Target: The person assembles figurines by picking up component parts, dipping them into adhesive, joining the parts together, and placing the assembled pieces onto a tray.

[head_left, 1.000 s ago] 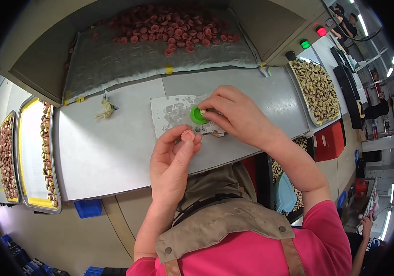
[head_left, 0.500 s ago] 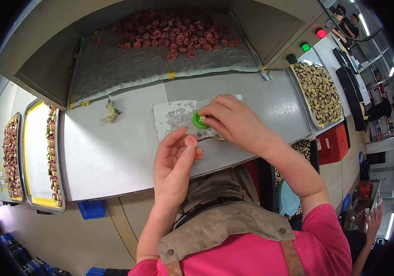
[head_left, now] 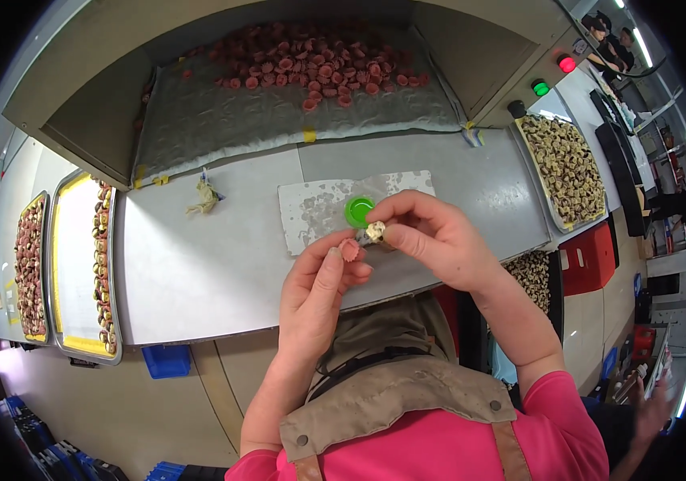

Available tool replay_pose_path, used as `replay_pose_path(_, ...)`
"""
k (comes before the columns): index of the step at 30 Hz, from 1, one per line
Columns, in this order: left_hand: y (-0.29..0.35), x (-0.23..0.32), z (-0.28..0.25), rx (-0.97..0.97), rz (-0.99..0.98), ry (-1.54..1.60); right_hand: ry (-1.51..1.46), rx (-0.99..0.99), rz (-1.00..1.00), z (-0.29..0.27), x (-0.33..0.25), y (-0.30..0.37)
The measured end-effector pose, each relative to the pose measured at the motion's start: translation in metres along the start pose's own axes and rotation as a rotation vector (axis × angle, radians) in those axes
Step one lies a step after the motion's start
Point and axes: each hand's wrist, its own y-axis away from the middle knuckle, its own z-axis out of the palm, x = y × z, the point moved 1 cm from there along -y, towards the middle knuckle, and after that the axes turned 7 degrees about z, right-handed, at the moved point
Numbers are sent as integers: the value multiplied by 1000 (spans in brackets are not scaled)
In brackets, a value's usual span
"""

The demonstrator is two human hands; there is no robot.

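Note:
Between the thumb and fingers of my left hand [head_left: 311,289] is a small pink fluted cup [head_left: 350,250], its hollow side showing. My right hand [head_left: 451,248] pinches a small cream-coloured piece with dark patches [head_left: 376,231], close beside the pink cup. I cannot tell whether the two pieces touch. Just beyond my fingertips, a round bright green dish [head_left: 359,212] rests on a white, grey-blotched sheet [head_left: 299,212] on the worktable.
Pink cups [head_left: 323,68] lie heaped on a grey cloth under a metal hood. Trays of filled pieces [head_left: 32,272] stand left, beside a partly filled tray [head_left: 74,264]. A tray of cream-and-dark pieces [head_left: 563,168] sits right, above a red bin [head_left: 587,260]. A crumpled cloth [head_left: 205,195] lies on the table.
My right hand has come away from the green dish toward my left hand, carrying the cream-coloured piece. My left hand still holds the pink cup. The whole view has shifted slightly.

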Motion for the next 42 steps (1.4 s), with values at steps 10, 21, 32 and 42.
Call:
replay_pose_path(10,2,-5,-3,-20,20,46,621,46,-405,14,-1,3)
replay_pose_path(21,6,-8,5,38,183,-101,589,216,-403,26,9,11)
replay_pose_path(32,7,0,16,-96,25,-108,677,66,-490,4,15,25)
replay_pose_path(42,2,-23,23,-345,378,-883,39,98,-208,-4,56,37)
